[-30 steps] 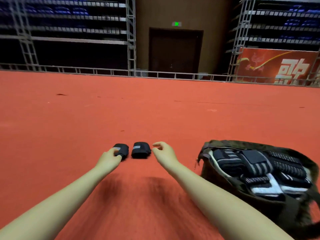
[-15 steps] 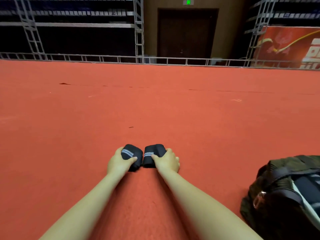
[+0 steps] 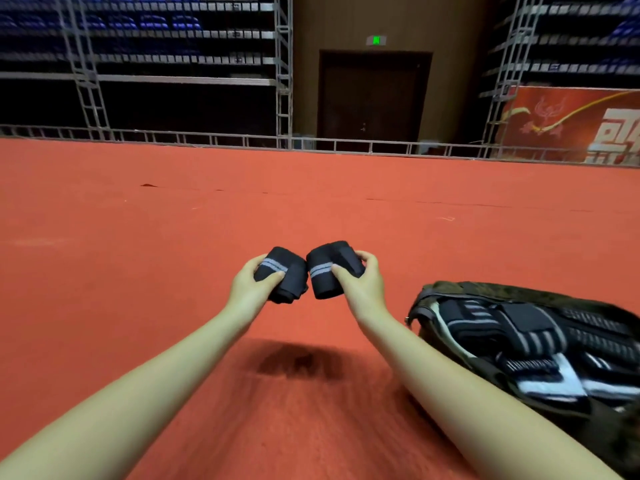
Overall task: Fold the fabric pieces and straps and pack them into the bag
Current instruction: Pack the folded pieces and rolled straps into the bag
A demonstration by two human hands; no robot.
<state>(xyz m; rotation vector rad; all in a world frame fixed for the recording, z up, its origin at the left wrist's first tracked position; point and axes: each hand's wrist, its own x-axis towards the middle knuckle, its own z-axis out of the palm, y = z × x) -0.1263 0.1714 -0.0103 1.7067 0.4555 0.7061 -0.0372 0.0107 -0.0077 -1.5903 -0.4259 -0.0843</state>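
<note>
Both hands are raised above the red floor (image 3: 138,271), each clamped on a rolled black strap. Left hand (image 3: 250,286) curls round the left roll (image 3: 282,284), its thumb lying across the grey stripe and the fingers wrapped behind. Right hand (image 3: 360,284) grips the right roll (image 3: 327,271) the same way, thumb on the near face and fingertips over the far edge. These two rolls sit side by side between the hands, touching or very nearly so at their inner edges; both are held clear of the floor, and a dark shadow lies on the carpet nearer the viewer beneath them. To the right, near the right forearm, the dark bag (image 3: 450,289) lies open on the floor, with black and grey striped straps and fabric pieces (image 3: 526,327) already packed inside. Far across the floor stand a low metal railing (image 3: 207,138), a dark door (image 3: 374,98) and a red banner (image 3: 571,126) at the far right.
</note>
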